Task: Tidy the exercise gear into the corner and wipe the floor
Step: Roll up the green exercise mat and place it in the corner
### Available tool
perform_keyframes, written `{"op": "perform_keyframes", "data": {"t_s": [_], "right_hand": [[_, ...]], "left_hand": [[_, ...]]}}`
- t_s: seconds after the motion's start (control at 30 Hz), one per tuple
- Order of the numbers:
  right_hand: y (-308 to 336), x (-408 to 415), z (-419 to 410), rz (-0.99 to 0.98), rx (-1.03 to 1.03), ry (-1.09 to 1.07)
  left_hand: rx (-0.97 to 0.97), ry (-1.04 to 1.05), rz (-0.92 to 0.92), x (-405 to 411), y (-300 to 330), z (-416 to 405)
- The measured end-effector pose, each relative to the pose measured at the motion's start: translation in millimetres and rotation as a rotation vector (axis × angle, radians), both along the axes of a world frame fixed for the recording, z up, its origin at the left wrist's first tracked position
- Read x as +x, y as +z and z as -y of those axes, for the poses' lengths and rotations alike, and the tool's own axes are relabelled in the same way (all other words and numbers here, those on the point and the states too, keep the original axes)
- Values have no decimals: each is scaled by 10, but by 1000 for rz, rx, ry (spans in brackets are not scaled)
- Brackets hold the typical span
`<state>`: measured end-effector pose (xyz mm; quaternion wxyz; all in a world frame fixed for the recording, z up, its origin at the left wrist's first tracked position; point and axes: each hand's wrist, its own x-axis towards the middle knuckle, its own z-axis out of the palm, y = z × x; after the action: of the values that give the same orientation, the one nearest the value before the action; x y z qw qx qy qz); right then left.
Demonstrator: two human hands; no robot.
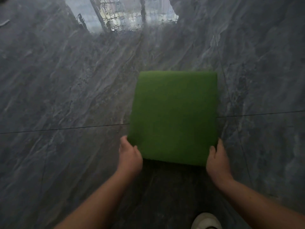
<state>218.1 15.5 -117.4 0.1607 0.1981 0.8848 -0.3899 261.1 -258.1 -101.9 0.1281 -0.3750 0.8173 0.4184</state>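
A green folded exercise mat [174, 116] fills the middle of the head view, held flat above the dark grey marble floor [66, 96]. My left hand [129, 154] grips its near left corner, thumb on top. At the near right corner my right hand [217, 160] holds the edge the same way. The far edge of the mat is rounded like a fold. The underside is hidden.
A white shoe [206, 221] shows at the bottom edge, right of centre. The glossy floor reflects a bright window [125, 15] at the top. Thin tile joints [66, 128] run across the floor on both sides of the mat.
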Motion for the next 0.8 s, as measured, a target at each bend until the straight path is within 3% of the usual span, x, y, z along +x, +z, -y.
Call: {"op": "perform_keyframes", "data": {"t_s": [0.1, 0.2, 0.3, 0.37, 0.43, 0.57, 0.67, 0.8], "right_hand": [[-61, 49, -147, -12, 137, 182], [-100, 41, -210, -52, 258, 298], [-44, 37, -251, -195, 343, 408], [70, -59, -242, -254, 470, 558], [157, -185, -124, -239, 587, 739], [133, -239, 170, -75, 501, 643], [41, -227, 100, -76, 540, 647], [-79, -252, -40, -46, 509, 687]], "left_hand": [[41, 52, 52, 369, -73, -184], [29, 37, -32, 368, -39, -134], [-204, -367, -110, 247, 59, -49], [-333, -682, -46, 132, 84, -27], [-361, -833, 13, 57, 79, -46], [-383, -817, 40, 39, 18, -127], [-469, -817, 29, 86, 2, -205], [-458, -716, -120, 130, -30, -235]]}}
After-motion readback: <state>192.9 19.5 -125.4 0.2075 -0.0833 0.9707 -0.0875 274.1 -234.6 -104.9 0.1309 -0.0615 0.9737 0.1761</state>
